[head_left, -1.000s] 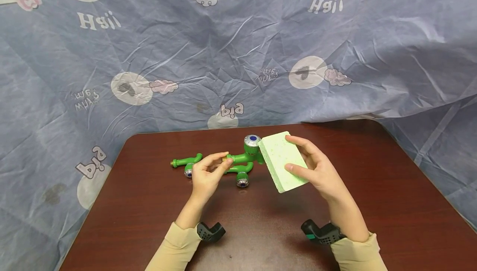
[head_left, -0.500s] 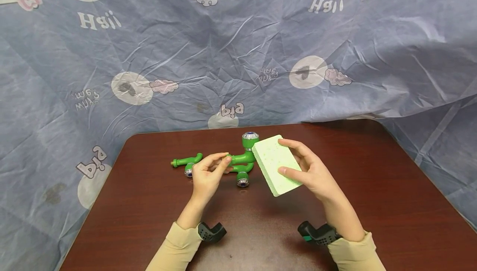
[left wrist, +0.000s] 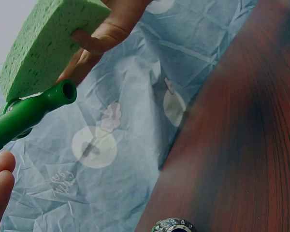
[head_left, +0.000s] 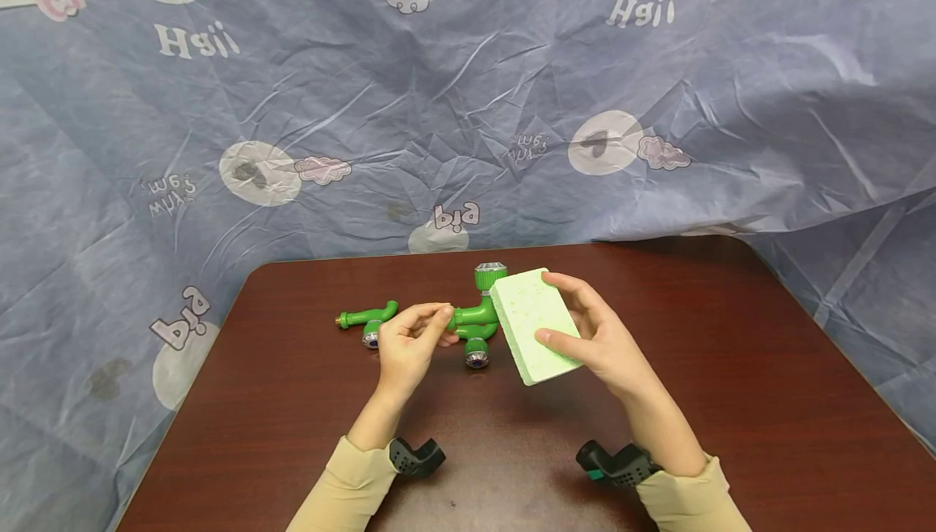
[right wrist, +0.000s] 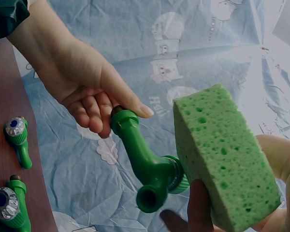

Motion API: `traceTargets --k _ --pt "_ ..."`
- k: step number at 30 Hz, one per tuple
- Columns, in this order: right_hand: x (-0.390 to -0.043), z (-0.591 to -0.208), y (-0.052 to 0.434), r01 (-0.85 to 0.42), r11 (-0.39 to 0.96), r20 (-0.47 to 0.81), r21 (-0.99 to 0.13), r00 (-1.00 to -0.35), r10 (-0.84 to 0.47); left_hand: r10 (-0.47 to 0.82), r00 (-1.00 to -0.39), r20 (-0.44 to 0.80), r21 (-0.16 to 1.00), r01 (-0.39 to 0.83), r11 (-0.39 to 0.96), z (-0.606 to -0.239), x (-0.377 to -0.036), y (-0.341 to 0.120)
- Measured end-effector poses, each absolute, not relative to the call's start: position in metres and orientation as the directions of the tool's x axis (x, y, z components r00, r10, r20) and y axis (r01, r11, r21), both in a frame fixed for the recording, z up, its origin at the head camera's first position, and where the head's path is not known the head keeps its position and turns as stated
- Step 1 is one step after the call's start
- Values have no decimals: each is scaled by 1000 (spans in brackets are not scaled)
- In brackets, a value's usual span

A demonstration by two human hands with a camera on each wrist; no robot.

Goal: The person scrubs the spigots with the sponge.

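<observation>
My left hand (head_left: 420,333) pinches the threaded end of a green plastic tap (head_left: 477,314) and holds it just above the dark table (head_left: 731,369). My right hand (head_left: 594,335) grips a pale green sponge (head_left: 534,325), thumb in front and fingers behind. The sponge's left edge presses against the tap body below the silver knob (head_left: 490,269). In the right wrist view the sponge (right wrist: 222,159) sits beside the tap (right wrist: 145,159), with the left hand (right wrist: 79,82) on the stem. In the left wrist view the tap's spout (left wrist: 36,108) lies under the sponge (left wrist: 43,43).
Two more green taps lie on the table: one (head_left: 366,322) left of my left hand, another (head_left: 475,351) below the held tap. A crumpled blue printed cloth (head_left: 468,110) hangs behind and drapes round the table's edges.
My right hand has slid the sponge left and a little down along the tap. The tap's knob has tipped so its blue cap faces away from the camera. The left hand has kept its place.
</observation>
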State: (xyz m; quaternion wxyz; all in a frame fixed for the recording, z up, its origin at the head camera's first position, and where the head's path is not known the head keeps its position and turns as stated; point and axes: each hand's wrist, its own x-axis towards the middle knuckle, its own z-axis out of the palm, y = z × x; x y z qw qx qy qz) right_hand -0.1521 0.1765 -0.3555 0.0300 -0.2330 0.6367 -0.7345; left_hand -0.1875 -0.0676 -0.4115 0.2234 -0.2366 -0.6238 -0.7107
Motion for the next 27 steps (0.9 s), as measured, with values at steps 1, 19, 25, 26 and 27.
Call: traceTargets --k 1,19,25,26,27 --pt "-152 -356 176 -245 -187 297 -951 -890 -346 -21 -792 611 783 608 -132 -411 -188 -68" --pt "-153 -357 173 -240 -129 269 -962 -909 -317 107 -785 610 784 580 -220 -413 -188 -68" --pt "-153 -355 178 -248 -102 267 -963 -916 -299 206 -807 554 832 524 -184 -409 -186 -70" --pt "-153 -355 179 -249 -98 267 -964 -917 -297 219 -808 546 837 521 -166 -408 -185 -71" --pt "-153 -355 180 -250 -95 267 -964 -917 -297 233 -803 548 837 528 -145 -405 -183 -70"
